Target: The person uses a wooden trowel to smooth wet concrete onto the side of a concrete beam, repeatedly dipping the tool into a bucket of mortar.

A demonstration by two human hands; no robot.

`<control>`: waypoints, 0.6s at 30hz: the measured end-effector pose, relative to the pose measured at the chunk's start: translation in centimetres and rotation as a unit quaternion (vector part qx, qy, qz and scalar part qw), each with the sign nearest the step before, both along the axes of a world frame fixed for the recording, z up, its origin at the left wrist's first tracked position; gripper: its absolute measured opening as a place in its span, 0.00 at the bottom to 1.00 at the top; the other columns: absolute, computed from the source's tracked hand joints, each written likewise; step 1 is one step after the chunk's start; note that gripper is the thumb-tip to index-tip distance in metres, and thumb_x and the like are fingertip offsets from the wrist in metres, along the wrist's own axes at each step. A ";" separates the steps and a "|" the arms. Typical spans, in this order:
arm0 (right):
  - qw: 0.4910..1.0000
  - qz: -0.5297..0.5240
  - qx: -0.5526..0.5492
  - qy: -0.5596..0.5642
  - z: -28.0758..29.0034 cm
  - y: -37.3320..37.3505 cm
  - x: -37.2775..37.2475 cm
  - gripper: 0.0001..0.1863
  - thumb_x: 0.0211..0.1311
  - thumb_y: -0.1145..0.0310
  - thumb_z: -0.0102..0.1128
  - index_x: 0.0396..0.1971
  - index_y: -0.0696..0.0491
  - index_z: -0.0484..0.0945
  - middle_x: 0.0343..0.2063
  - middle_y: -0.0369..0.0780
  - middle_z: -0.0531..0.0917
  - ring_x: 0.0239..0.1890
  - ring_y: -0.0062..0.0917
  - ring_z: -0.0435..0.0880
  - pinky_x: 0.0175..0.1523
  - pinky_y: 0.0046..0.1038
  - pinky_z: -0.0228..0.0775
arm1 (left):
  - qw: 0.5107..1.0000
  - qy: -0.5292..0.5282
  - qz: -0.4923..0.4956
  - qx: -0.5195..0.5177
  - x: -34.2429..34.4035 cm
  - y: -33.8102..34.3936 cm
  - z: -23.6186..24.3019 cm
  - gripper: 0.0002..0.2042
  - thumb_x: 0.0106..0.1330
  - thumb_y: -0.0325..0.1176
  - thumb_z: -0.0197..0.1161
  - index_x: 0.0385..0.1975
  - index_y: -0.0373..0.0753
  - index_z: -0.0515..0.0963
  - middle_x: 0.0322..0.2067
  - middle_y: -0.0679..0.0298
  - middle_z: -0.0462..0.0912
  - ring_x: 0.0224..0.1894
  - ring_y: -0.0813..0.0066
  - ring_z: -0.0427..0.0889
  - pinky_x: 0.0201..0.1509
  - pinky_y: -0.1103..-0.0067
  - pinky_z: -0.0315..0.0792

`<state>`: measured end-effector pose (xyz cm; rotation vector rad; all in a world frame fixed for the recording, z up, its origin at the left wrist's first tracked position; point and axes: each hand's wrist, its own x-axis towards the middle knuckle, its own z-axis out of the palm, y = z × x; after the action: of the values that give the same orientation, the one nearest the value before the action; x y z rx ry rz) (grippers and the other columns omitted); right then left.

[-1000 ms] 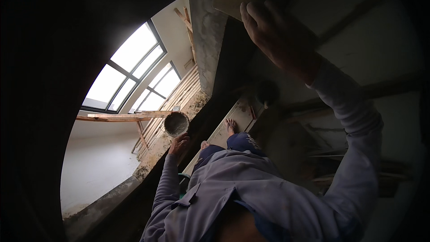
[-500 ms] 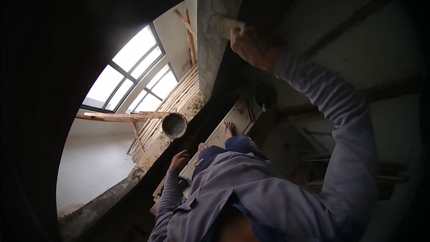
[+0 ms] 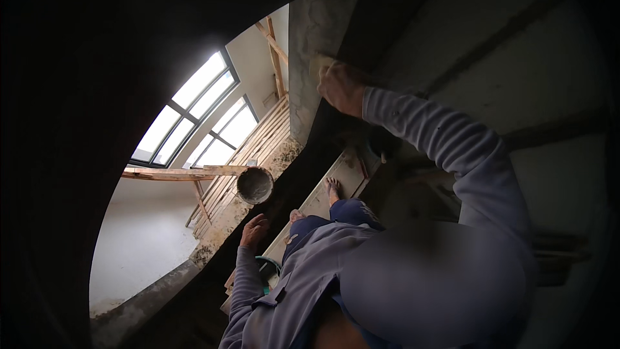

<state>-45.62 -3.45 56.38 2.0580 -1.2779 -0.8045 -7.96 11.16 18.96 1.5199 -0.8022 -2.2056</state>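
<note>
My right hand (image 3: 342, 85) is raised and closed round a flat pale scraper (image 3: 321, 64). The tool lies at the face of a grey plastered column (image 3: 311, 29); only part of its blade shows beyond my fingers. Lower down, my left hand (image 3: 254, 231) hangs with loosely bent fingers and nothing visible in it. It is just below a round bucket (image 3: 255, 185) with grey material inside, which stands on a rough ledge (image 3: 219, 231). My bare feet (image 3: 332, 187) are on a narrow pale plank (image 3: 345, 171).
Beyond the ledge are wooden poles (image 3: 248, 148), a horizontal timber (image 3: 168, 173) and large windows (image 3: 187, 113). A dark container (image 3: 382, 143) sits near the plank's far end. Something green and curved (image 3: 270, 262) lies beside my left forearm. The right side is dim.
My right hand has moved down along the column with the scraper. My left hand's fingers have drawn in slightly. The view has shifted a little.
</note>
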 end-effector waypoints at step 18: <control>0.797 -0.036 -0.157 -0.582 -6.4 4.9 -3.9 0.18 0.50 0.72 0.54 0.44 0.58 0.72 0.40 0.47 0.77 0.37 0.36 0.78 0.43 0.30 0.71 | 0.999 -0.018 0.048 -0.015 4.2 2.1 5.7 0.27 0.51 0.22 0.53 0.56 0.35 0.63 0.47 0.57 0.74 0.44 0.71 0.75 0.46 0.78 0.70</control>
<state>-49.55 1.48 49.97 2.1991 -1.8922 0.8253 -3.79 13.28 24.63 1.5554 -0.7541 -2.0936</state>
